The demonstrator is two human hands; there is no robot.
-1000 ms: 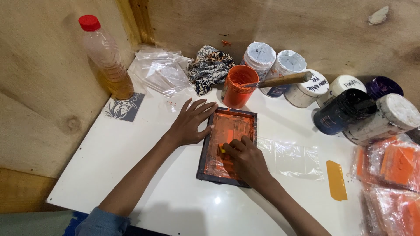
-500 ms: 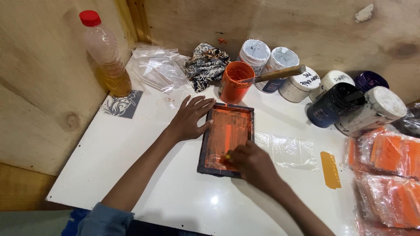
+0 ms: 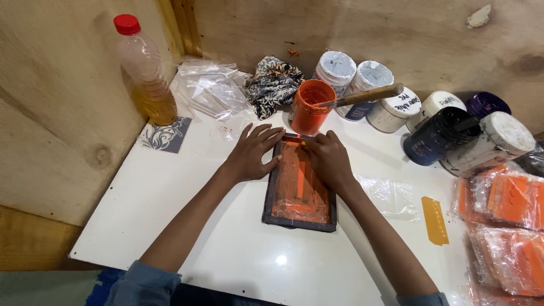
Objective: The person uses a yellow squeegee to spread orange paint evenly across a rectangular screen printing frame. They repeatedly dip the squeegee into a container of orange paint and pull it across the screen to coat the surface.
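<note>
The right hand rests on the far end of a small dark-framed printing screen smeared with orange ink, its fingers curled down over something small and yellowish at the fingertips; what it grips is too hidden to name. The left hand lies flat and spread wide, palm down, pressing the left edge of the screen's frame and partly the white table beside it.

The screen lies flat near the middle of the table. Just beyond its far end stands an open orange paint jar with a wooden-handled tool leaning out of it. To the right of that jar runs a cluster of lidded paint jars, white, dark blue and purple, some lying on their sides. Left of the orange jar sits a crumpled patterned cloth, then a heap of clear plastic bags, then a red-capped bottle of amber liquid against the plywood wall. To the right of the screen lie a clear plastic sleeve, a yellow scraper and bagged orange items.
</note>
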